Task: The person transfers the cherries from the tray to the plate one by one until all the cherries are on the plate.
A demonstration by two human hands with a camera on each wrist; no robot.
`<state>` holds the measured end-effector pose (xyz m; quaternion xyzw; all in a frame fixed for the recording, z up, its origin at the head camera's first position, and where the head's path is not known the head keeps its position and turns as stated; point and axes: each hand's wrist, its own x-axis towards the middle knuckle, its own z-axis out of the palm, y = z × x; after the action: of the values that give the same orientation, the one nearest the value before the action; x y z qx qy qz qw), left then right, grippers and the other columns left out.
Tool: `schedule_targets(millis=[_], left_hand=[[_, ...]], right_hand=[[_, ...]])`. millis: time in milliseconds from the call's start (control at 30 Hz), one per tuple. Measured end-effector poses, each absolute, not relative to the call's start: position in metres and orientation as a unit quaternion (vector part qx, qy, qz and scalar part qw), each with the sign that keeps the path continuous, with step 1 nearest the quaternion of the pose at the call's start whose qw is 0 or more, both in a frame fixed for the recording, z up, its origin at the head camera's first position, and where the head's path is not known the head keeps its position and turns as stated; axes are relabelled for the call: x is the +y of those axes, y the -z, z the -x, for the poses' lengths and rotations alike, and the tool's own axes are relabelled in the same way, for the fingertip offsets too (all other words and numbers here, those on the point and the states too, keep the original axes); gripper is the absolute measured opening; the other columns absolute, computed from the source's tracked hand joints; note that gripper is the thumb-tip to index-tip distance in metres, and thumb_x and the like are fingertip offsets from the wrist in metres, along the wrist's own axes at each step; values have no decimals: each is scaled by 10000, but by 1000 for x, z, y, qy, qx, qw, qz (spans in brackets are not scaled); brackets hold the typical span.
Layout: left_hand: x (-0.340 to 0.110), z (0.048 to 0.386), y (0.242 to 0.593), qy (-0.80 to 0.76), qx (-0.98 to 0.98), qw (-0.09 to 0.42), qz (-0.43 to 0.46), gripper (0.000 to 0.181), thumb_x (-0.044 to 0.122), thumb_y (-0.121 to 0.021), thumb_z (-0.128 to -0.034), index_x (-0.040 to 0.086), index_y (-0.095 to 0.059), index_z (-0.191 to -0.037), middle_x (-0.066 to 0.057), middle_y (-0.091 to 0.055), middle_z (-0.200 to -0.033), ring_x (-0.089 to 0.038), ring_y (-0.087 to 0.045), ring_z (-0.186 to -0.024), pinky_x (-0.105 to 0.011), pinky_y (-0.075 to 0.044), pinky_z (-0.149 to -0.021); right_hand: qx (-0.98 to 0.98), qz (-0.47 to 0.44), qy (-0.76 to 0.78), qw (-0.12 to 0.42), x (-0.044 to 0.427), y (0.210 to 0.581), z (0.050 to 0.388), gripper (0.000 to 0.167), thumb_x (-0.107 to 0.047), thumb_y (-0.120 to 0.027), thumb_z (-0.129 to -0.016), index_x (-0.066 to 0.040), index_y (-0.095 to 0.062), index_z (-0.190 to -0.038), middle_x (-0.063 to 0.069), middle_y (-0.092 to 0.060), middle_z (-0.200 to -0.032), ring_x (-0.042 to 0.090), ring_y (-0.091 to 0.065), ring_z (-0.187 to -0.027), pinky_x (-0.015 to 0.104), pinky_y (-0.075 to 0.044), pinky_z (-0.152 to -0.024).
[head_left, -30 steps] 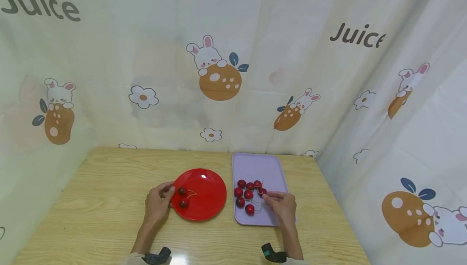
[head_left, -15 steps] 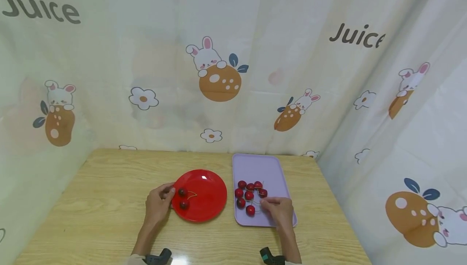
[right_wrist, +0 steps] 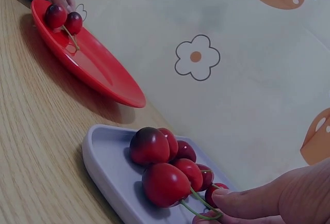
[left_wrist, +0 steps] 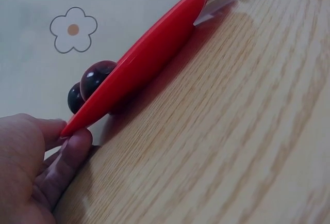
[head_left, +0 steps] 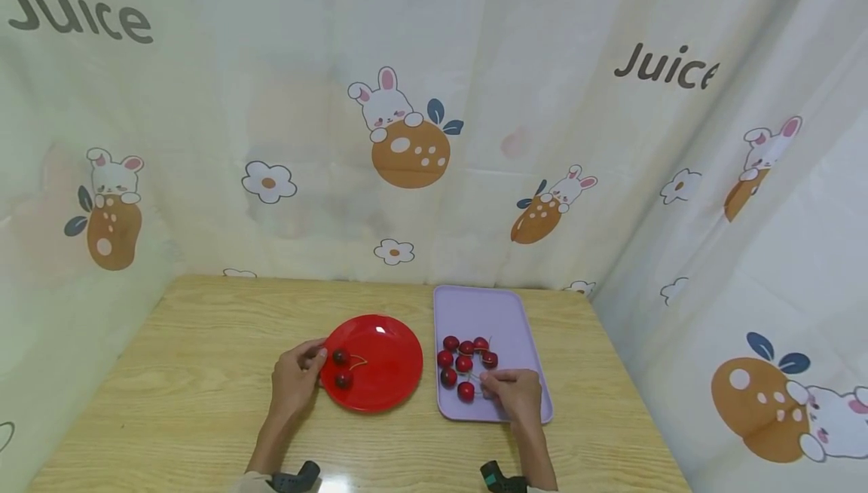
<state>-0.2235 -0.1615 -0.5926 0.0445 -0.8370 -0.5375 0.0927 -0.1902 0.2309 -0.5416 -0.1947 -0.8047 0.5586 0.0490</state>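
My left hand (head_left: 291, 381) pinches the left rim of a red plate (head_left: 389, 365); in the left wrist view the thumb and fingers (left_wrist: 77, 144) sit on either side of the rim. Two dark cherries (right_wrist: 55, 16) with joined stems lie on that plate near this hand. Over the lilac tray (head_left: 478, 308), my right hand (head_left: 518, 393) pinches green cherry stems (right_wrist: 198, 198) between thumb and finger. The nearest cherry (right_wrist: 166, 185) on these stems still rests on the tray. Several more red cherries (head_left: 464, 363) cluster at the tray's left side, partly hidden by one another in the right wrist view.
Plate and tray stand side by side on a wood-grain table (head_left: 224, 335), a narrow gap between them. A printed curtain (head_left: 305, 101) hangs behind the table and along its sides. Dark devices (head_left: 296, 476) are strapped to both wrists.
My right hand has moved down and slightly left, from beside the rightmost cherry to the stems near the front of the tray. My left hand keeps its hold on the plate.
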Motion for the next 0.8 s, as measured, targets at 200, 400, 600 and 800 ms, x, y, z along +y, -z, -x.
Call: schedule_targets(millis=[200,400,600,800], left_hand=[[-161,223,592,541,-834,94,-47,281,124,-694,-1068,59,-767,-1331,-177,-796,-1153,-55,-651,-753,-190,-515,-655],[-161,224,593,532,-840,93,-50,285,129,-684,-1073,65,-763,-1339,-169,-797,-1165,-61,-648,-775,-188,-492,-683],[-161,224,593,534,-839,95,-49,280,123,-692,-1069,66,-768,-1333,-169,-799,-1156,-53,-647,-763,-190,-497,-668],[-161,222,592,559,-824,88,-46,281,104,-683,-1074,43,-756,-1338,-198,-782,-1156,-50,-648,-732,-199,-563,-618]], right_hand=[[-796,199,-570,46,231,540,189,197,-31,-853,-912,149,-797,-972,143,-795,-727,99,-724,-607,216,-533,-529],[-798,202,-566,40,231,539,190,163,-20,-834,-924,133,-801,-970,144,-794,-736,102,-713,-601,232,-510,-519],[-796,210,-566,36,231,540,191,137,-15,-829,-926,116,-807,-959,117,-791,-716,94,-705,-591,226,-496,-511],[-793,203,-573,37,231,541,190,122,-2,-826,-921,115,-809,-952,114,-787,-704,90,-704,-600,223,-491,-509]])
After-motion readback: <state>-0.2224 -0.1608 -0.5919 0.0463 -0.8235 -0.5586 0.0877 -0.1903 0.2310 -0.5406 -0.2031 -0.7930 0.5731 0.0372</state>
